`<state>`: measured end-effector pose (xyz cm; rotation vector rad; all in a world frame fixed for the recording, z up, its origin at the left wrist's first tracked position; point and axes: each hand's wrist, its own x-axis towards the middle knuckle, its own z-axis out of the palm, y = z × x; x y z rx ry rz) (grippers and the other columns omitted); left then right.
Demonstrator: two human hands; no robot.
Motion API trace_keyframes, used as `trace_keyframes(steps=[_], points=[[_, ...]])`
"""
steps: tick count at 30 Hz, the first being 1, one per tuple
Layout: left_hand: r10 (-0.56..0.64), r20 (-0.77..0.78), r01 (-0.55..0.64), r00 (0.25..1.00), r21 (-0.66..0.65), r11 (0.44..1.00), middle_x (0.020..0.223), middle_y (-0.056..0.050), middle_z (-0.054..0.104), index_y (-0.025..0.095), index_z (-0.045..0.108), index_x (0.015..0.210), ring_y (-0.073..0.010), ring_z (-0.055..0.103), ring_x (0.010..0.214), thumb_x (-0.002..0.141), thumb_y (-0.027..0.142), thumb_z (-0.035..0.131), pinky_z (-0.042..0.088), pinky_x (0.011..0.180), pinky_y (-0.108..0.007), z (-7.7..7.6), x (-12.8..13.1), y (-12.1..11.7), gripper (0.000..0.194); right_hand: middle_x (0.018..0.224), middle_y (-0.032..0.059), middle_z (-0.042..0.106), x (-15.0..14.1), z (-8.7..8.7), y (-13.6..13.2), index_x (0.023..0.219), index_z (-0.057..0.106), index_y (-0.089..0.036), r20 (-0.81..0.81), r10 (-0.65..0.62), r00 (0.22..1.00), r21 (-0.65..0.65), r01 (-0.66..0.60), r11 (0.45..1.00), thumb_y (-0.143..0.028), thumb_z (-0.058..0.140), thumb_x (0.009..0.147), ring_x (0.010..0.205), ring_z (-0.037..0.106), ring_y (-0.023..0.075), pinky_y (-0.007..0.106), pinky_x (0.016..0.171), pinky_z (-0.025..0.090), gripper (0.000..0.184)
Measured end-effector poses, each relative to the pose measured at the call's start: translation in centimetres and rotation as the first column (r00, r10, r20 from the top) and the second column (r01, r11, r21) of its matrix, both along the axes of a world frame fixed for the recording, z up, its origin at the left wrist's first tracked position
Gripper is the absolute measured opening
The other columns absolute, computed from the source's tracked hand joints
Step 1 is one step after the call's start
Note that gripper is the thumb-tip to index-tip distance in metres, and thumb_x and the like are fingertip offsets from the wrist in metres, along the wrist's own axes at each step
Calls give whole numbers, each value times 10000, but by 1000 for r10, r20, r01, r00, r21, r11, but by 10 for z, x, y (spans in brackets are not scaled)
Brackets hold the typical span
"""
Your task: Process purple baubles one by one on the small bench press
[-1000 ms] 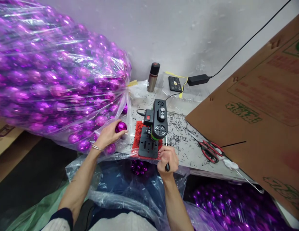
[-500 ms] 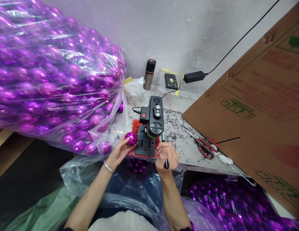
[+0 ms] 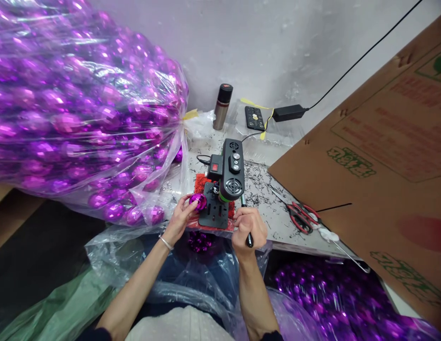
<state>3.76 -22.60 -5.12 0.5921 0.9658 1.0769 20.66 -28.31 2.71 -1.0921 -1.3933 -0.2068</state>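
My left hand (image 3: 180, 219) has its fingers closed round a shiny purple faceted ball ornament (image 3: 198, 202), held at the left edge of a small black bench drill press (image 3: 233, 166). Its slotted black base plate (image 3: 213, 215) lies on a red mat (image 3: 201, 182). Wrapped round the black-ended lever handle (image 3: 249, 240) on the press's right side is my right hand (image 3: 249, 232). The machine's head hides the tool tip above the plate. Below the bench edge, more purple balls (image 3: 201, 241) show in clear plastic.
A big clear bag of purple balls (image 3: 81, 113) fills the left. Behind the press stand a flask (image 3: 222, 106), a phone (image 3: 254, 118) and a power adapter (image 3: 289, 112). Red-handled scissors (image 3: 301, 217) lie beside a large cardboard box (image 3: 376, 156). Black shavings (image 3: 257, 189) litter the bench.
My left hand and the ball have shifted slightly right relative to the press, closer against its plate. My right hand stays on the lever. The whole view has moved a little.
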Motion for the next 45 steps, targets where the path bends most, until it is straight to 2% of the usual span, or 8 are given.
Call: trace_keyframes(steps=[4, 7, 11, 14, 19, 25, 35, 45], points=[[-19, -142, 39, 990, 135, 990, 1253, -93, 798, 204, 656, 1277, -259, 736, 1224, 719, 469, 931, 505, 1170, -420, -14, 16, 8, 677, 653, -21, 574, 0, 9, 2, 721, 509, -234, -22, -4, 1000, -14, 4, 1000, -136, 457, 1042, 612, 583, 120, 282, 570, 414, 340], [-71, -273, 138, 959, 234, 962, 1334, -104, 771, 211, 682, 1288, -291, 699, 1296, 740, 462, 905, 479, 1203, -461, -20, 26, 11, 643, 649, -20, 569, 0, 13, 3, 740, 523, -238, -16, -29, 999, -24, 28, 999, -152, 451, 1049, 604, 575, 125, 291, 566, 414, 329], [-41, -530, 260, 847, 345, 902, 1343, -105, 764, 233, 715, 1304, -331, 685, 1304, 750, 431, 911, 466, 1208, -506, -21, 29, 10, 620, 653, -22, 562, 0, 15, 2, 750, 516, -235, -4, -22, 1000, -28, 22, 999, -152, 452, 1052, 607, 572, 118, 283, 570, 410, 320], [3, -628, 338, 778, 422, 842, 1362, -106, 756, 255, 727, 1299, -346, 678, 1315, 770, 427, 911, 468, 1204, -516, -21, 28, 7, 586, 647, -20, 558, 0, 13, 1, 742, 512, -233, 6, -21, 1000, -37, 22, 999, -152, 455, 1052, 606, 573, 116, 278, 573, 411, 325], [66, -638, 365, 767, 519, 773, 1400, -121, 735, 253, 708, 1320, -351, 639, 1376, 798, 445, 892, 444, 1228, -527, -30, 36, 5, 586, 650, -18, 556, 1, 10, -2, 752, 527, -231, 28, -37, 999, -53, 39, 998, -161, 448, 1052, 616, 582, 120, 281, 589, 430, 318], [79, -639, 354, 765, 520, 778, 1415, -113, 727, 270, 702, 1344, -357, 619, 1396, 803, 508, 881, 408, 1259, -549, -41, 41, 4, 617, 674, -16, 592, 0, -1, -3, 754, 527, -236, 3, -15, 1000, -29, 15, 999, -162, 444, 1051, 631, 601, 124, 278, 588, 448, 317], [94, -641, 354, 762, 533, 769, 1394, -110, 737, 278, 705, 1346, -353, 631, 1378, 823, 561, 853, 384, 1273, -566, -43, 42, 4, 613, 694, -17, 599, -3, -53, 6, 756, 512, -244, 27, -80, 996, 120, 76, 990, -255, 365, 1093, 595, 577, 137, 337, 668, 500, 369], [105, -662, 383, 742, 547, 744, 1386, -114, 742, 279, 703, 1358, -338, 642, 1356, 840, 539, 853, 425, 1240, -551, -42, 41, 5, 599, 681, -26, 564, -4, -66, 9, 750, 495, -242, -14, -60, 998, 138, 61, 989, -288, 353, 1105, 596, 567, 135, 341, 682, 507, 384]])
